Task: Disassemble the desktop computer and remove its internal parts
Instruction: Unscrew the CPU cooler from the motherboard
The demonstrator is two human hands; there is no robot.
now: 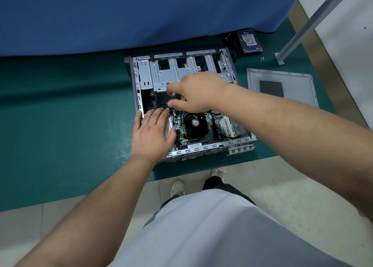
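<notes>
a: where was the computer case (141,72) in the frame?

b: it lay open on its side in the middle of the frame, on a green mat (60,115). its open face looked up to the camera. the silver drive cage (173,72) was in the upper part of the case, and the motherboard (210,123) with the black cooler fan (194,124) was in the lower right part.

a: and the left hand (151,135)?

b: it rested flat over the lower left corner of the case, the fingers straight and a little spread, the fingertips pointing to the top of the frame. it gripped nothing.

a: what did the right hand (199,94) do?

b: it reached in from the right side and hung over the centre of the case, just above the fan. the fingers were bent downward among some thin wires (178,111), and something yellow showed under the hand. i could not tell if the fingers held a thing or only touched it, because the hand was blurred and covered the place.

a: other things around?

b: a hard drive (250,41) lay at the upper right, near the edge of a blue cloth (141,14). the grey side panel (282,85) lay flat on the mat, right of the case. a few small screws (262,59) were between the drive and a metal leg (302,28).
</notes>
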